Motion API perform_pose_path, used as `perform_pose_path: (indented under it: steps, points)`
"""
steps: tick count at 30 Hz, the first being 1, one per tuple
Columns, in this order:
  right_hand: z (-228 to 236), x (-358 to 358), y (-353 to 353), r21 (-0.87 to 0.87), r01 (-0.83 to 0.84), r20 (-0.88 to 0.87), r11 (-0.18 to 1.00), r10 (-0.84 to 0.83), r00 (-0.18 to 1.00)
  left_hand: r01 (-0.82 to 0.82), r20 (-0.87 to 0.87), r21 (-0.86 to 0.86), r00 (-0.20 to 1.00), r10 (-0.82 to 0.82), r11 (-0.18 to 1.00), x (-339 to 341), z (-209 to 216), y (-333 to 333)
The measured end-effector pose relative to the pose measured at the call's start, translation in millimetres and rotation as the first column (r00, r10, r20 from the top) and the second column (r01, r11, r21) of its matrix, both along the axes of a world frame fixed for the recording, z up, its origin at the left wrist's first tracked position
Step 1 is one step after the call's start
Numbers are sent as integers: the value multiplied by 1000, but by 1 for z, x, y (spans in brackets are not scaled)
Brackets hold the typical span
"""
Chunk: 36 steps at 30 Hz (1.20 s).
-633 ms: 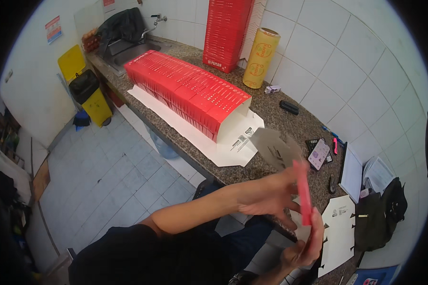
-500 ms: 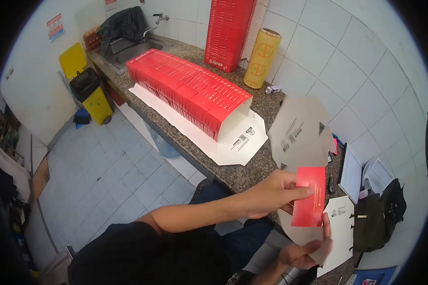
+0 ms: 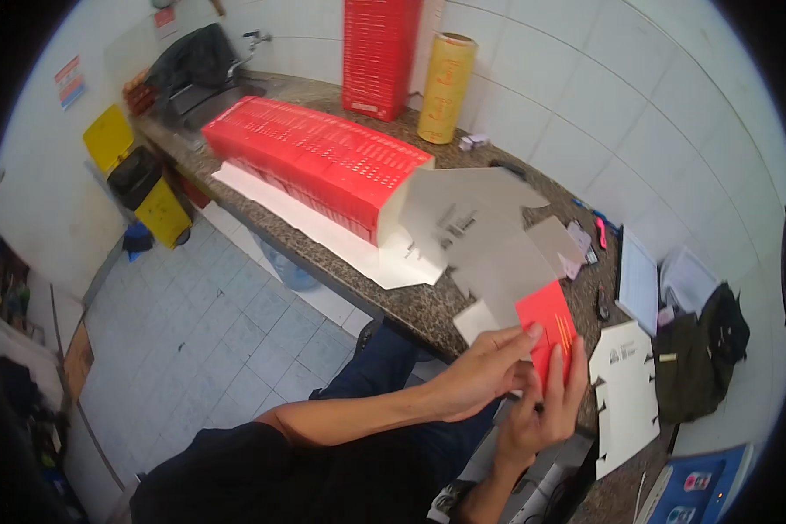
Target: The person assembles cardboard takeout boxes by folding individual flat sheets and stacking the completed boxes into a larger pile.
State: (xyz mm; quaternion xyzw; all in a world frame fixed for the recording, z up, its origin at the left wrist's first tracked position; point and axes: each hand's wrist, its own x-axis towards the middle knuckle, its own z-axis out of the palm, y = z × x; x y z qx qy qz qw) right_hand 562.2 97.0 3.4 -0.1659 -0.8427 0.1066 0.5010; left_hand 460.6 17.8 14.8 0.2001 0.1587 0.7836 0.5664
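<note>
A partly folded cardboard box blank [image 3: 489, 253], grey-white inside with a red outer panel, is held over the counter between both hands. My left hand [image 3: 489, 371] pinches the red panel's left edge, thumb on its face. My right hand [image 3: 546, 415] grips the same panel from its lower right side, fingers lying over the red face. The blank's far end overlaps the near end of a long row of nested red boxes [image 3: 314, 166], whose white flaps lie along the counter. A flat white box blank [image 3: 624, 393] rests right of my right hand.
On the granite counter [image 3: 410, 310], an upright stack of red cartons [image 3: 380, 52] and a yellow film roll [image 3: 448, 87] stand by the wall. A sink [image 3: 205, 105] is far left. A dark bag [image 3: 699, 358], tray [image 3: 637, 279] and blue box [image 3: 703, 485] sit right. A yellow bin [image 3: 153, 192] stands on the floor.
The blank has swung left toward the row of red boxes, its red panel tilting. My right hand has risen onto the red panel, closer to my left hand. The whole view has shifted slightly.
</note>
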Motion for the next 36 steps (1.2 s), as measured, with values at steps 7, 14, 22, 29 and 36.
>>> perform_pose_path:
  steps: [7, 14, 22, 29, 36]
  points:
    - [-11, -2, -12, -248, -293, -185, 923, 252, 950, -474, -585, -114, 742, 327, 873, -20, 2, -21]
    - [-1, -14, 16, -440, -174, -353, 881, 9, 935, -395, -812, -154, 573, 112, 905, -34, 10, -39]
    - [9, -14, 9, -415, -205, -270, 886, 96, 958, -532, -958, 82, 191, 214, 843, -34, 19, -32]
    - [23, -6, 5, -366, -329, 29, 870, 364, 931, -613, -957, 227, 4, 290, 757, -49, 28, -31]
    - [15, 1, -4, -392, -340, 99, 855, 406, 908, -724, -808, 167, 289, 514, 669, -82, -33, -19]
